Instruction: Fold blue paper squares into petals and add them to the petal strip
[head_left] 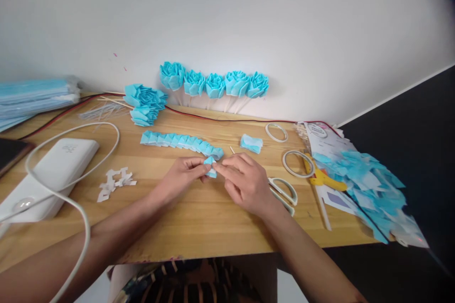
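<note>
Over the front middle of the wooden table (pixel 213 227), a small folded blue piece (pixel 211 167) is pinched between my hands. My left hand (pixel 186 170) grips its left side with thumb and fingers. From the right, my right hand (pixel 245 180) has its thumb and index fingertip closed on the piece, which looks like thin fabric or paper. Just behind my fingers lies a row of overlapping folded blue pieces (pixel 177 140), its right end curling close to the held piece. A small stack of blue pieces (pixel 251 143) rests beyond my right hand.
Scissors (pixel 284 194) lie beside my right wrist, near tape rolls (pixel 298 164), a yellow glue gun (pixel 325 179) and a blue pile (pixel 369 184). Blue flowers (pixel 215 86) lean on the wall. At left are paper scraps (pixel 113 182), a power bank (pixel 53 180) and its looping cable (pixel 87 227).
</note>
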`<action>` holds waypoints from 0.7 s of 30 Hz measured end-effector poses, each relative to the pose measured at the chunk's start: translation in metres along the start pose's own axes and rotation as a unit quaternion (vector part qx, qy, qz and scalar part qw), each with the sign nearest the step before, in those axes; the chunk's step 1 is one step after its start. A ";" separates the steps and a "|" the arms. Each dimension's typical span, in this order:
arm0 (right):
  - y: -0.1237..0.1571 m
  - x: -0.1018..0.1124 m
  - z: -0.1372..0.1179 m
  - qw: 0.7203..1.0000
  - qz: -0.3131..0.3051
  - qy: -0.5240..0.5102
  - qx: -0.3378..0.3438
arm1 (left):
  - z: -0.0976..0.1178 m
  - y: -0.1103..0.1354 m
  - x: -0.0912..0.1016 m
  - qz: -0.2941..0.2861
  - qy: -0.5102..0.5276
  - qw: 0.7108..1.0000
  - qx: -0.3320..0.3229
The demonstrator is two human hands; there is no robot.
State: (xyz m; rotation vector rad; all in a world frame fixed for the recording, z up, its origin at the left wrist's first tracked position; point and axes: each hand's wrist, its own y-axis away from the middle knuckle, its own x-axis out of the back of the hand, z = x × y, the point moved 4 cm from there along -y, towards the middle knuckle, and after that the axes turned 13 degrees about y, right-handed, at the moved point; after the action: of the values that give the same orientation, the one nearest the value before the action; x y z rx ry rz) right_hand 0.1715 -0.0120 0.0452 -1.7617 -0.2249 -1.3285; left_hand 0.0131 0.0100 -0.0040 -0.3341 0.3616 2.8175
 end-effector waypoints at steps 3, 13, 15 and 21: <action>0.002 0.000 0.007 0.993 0.014 -0.078 -0.089 | 0.004 0.001 -0.001 -0.003 -0.027 1.000 -0.003; 0.006 -0.028 0.015 0.865 -0.079 -0.410 -0.277 | 0.012 0.004 -0.009 -0.044 -0.096 0.994 -0.035; 0.005 -0.029 0.014 0.868 -0.078 -0.408 -0.274 | 0.012 0.004 -0.010 -0.052 -0.104 0.992 -0.041; 0.006 -0.030 0.013 0.873 -0.069 -0.401 -0.270 | 0.008 0.004 -0.013 -0.066 -0.069 0.995 -0.040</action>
State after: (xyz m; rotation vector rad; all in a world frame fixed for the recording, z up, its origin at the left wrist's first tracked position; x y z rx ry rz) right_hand 0.1718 0.0046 0.0166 -2.7700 -0.4721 -0.6939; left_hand 0.0225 0.0054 0.0075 -0.1698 0.1911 2.7114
